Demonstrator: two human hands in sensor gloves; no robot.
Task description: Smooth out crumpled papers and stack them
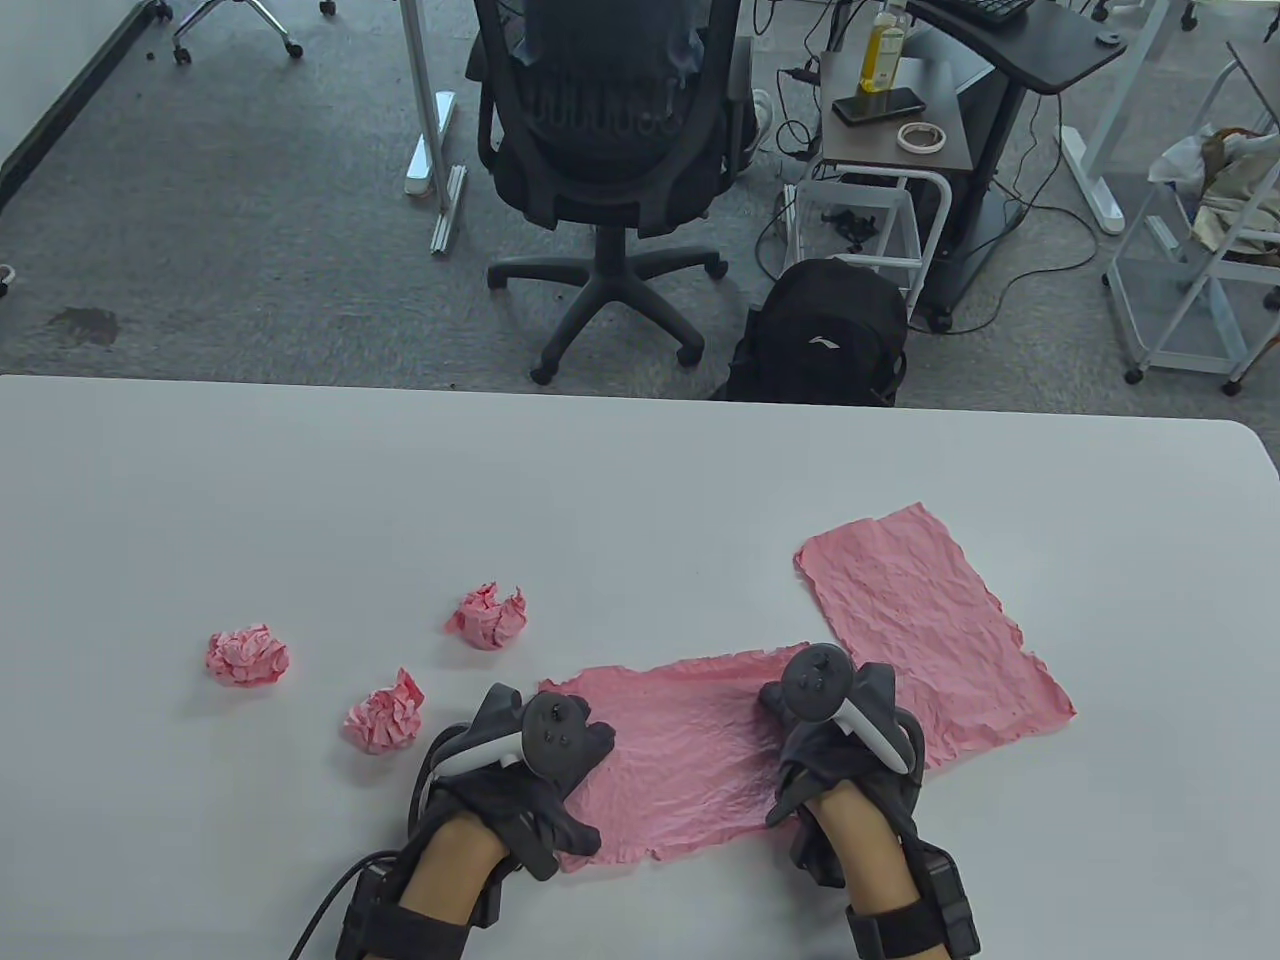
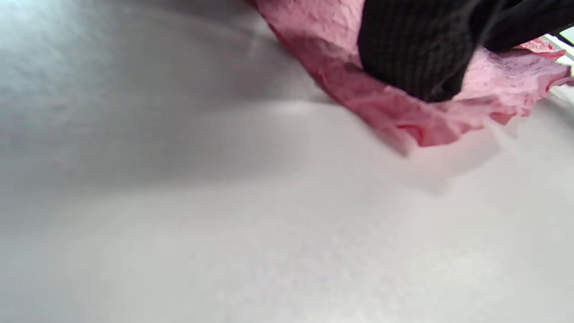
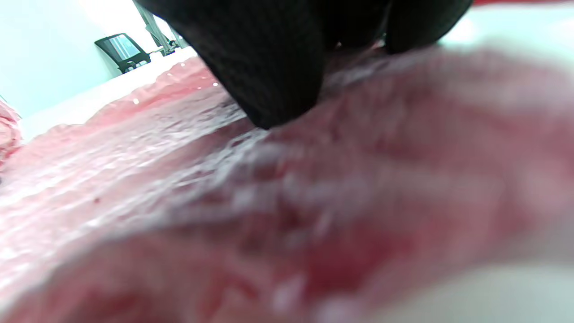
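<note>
— Nearest the camera? 
— Left hand point(image 1: 530, 770) and right hand point(image 1: 835, 740) press flat, fingers spread, on opposite ends of a pink sheet point(image 1: 690, 745) on the white worktop point(image 1: 600, 470).

— Beyond them? 
— A flattened sheet point(image 1: 925, 635) lies right, overlapped by the pressed one; three crumpled balls point(image 1: 385, 712) point(image 1: 247, 656) point(image 1: 488, 616) sit left. An office chair point(image 1: 610, 150) stands behind.

A smooth, matt white surface point(image 1: 640, 480) carries thin pink paper sheets point(image 1: 925, 625) — finely wrinkled and rough-edged — plus tightly crumpled pink paper balls point(image 1: 247, 656). Black knitted-cloth gloves point(image 1: 530, 800) — matt.
</note>
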